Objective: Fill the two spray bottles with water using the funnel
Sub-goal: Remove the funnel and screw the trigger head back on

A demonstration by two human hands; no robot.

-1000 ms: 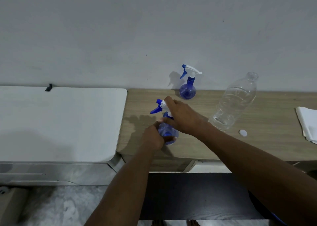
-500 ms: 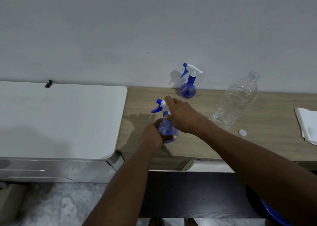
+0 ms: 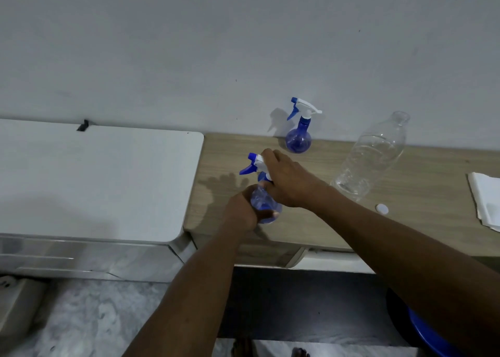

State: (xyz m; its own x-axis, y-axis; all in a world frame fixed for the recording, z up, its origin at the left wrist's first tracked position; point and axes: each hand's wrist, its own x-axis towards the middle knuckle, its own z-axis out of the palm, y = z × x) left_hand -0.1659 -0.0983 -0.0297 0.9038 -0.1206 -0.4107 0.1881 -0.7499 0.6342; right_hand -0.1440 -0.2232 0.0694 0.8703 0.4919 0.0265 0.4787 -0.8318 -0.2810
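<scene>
**Step in hand.** The near bottle stands upright at the front left corner of the bench. The left grip is clenched round its blue body. The right grip is wrapped over its head at the neck. This reads as turning the head on its thread, but whether off or on cannot be told.

**Other task items.** The far bottle stands at the wall with its head fitted, well apart from both grips. The water bottle stands uncapped to the right, and its cap lies just beside its base. How much water it holds cannot be told. No funnel is in view.

**Next move.**
- The left grip should hold the body firm against the twist so the bottle does not tip off the edge.
- If the head comes off, it must be lifted straight up to free the tube, and the funnel must then be found.
</scene>
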